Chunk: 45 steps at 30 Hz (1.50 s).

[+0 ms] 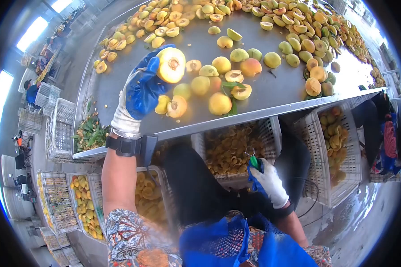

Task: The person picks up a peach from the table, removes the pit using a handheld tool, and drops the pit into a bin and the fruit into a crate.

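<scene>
My left hand (143, 91), in a blue-coated glove, is closed round a yellow peach half (171, 65) and lifts it over the metal table (133, 80). The cut face points toward me, with the stone showing in its middle. Low in front of my lap, my right hand (272, 182), in a white and blue glove, grips a green-handled pitting tool (254, 161) that ends in a small metal ring. Several whole and halved peaches, such as this whole peach (220, 103), lie on the table just right of my left hand.
More peach halves (169, 22) are heaped along the table's far side. Beneath its front edge stands a crate (272, 133) of peach pieces, with another white crate (314, 155) to the right. Leaves and scraps (91, 133) gather at the left corner. Stacked crates (60, 127) stand beyond.
</scene>
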### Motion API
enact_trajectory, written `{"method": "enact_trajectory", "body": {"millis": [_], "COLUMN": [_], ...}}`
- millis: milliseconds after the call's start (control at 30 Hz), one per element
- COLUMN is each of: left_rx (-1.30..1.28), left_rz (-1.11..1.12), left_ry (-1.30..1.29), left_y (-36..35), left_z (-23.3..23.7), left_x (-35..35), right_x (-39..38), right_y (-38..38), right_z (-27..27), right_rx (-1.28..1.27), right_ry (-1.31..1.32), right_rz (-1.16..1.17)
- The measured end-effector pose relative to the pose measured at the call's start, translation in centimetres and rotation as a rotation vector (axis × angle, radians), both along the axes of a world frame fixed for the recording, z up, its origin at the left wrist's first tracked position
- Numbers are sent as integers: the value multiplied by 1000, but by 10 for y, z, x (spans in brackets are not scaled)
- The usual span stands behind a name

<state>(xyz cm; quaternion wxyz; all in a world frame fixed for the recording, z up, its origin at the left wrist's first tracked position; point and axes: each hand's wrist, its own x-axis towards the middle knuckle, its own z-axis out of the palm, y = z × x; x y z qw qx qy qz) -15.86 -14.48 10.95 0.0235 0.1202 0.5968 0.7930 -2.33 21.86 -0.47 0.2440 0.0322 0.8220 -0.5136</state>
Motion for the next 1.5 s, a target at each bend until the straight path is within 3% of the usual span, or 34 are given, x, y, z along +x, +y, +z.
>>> {"method": "enact_trajectory", "body": {"millis": [67,133,200,300,333,367,400,433,633,667,867,967,1133,1333,1500], "left_rx": [176,529,780,833,895,866,947,897,638,699,816,825,654,640,347], "left_rz": [-101,-241,-207,-108,-90,-32,-6,21,186,112,183,195,261,229,327], "left_ry": [-64,-242,-238,-382,-430,-433,-473,-442,-254,-206,-368,-383,-368,-430,-489], "left_y": [-1,20,44,82,94,107,125,138,176,173,184,187,194,196,188], "left_z": [-8,-12,-32,-59,-71,-82,-83,-84,-94,-102,-98,-104,-110,-113,-132], "left_x": [5,25,55,86,99,113,127,138,168,168,167,162,159,157,155], "right_x": [-1,-1,-1,4,7,11,14,18,38,39,48,50,52,59,57], "right_y": [-2,-5,-7,-15,-17,-21,-26,-30,-33,-33,-31,-29,-32,-41,-44], "right_z": [4,10,29,65,61,84,79,73,47,47,28,21,13,-10,-25], "right_rx": [-57,-149,-177,-316,-275,-214,-174,-134,-132,-148,-237,-138,-77,-42,-29], "right_ry": [-11,18,56,143,269,79,211,345,314,285,361,420,346,434,431], "right_rz": [-14,-59,-100,-122,-84,-45,34,112,177,156,72,107,104,100,193]}}
